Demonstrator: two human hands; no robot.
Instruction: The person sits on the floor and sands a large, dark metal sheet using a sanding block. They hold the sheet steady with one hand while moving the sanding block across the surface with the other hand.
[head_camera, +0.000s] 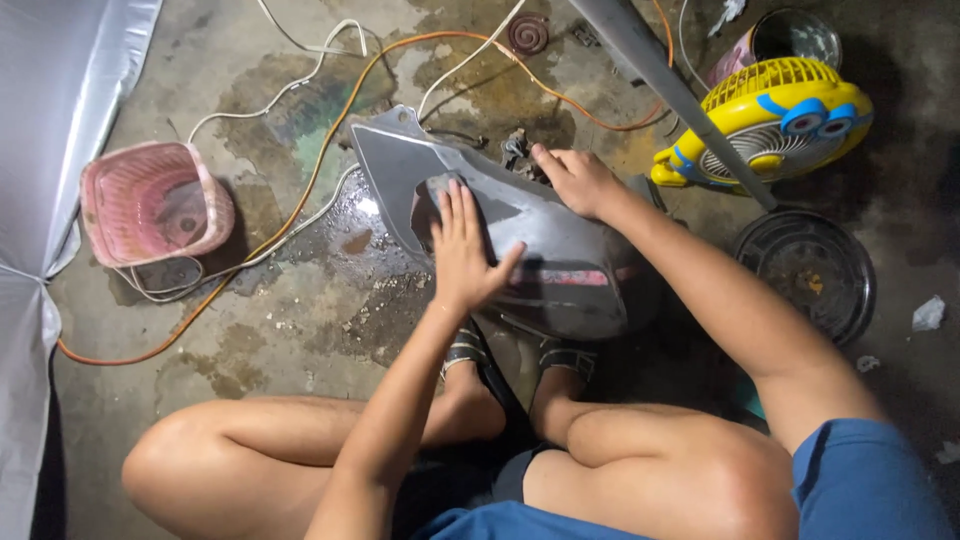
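Observation:
A grey plastic fairing panel (560, 250) stands on edge on the wet concrete floor in front of my crossed legs. My left hand (463, 250) lies flat against its face, fingers together, pressing a small grey sanding sheet (436, 187) under the fingertips. My right hand (578, 180) grips the panel's upper edge and steadies it. Water glistens on the floor just left of the panel. My sandalled feet sit under the panel's lower edge.
A pink plastic basket (150, 205) stands at the left, with an orange cable (300, 200) and white cables around it. At the right are a yellow toy-like fan (780, 120), a slanting metal pole (680, 100) and a black round grille (810, 270). A grey sheet (40, 150) hangs at the far left.

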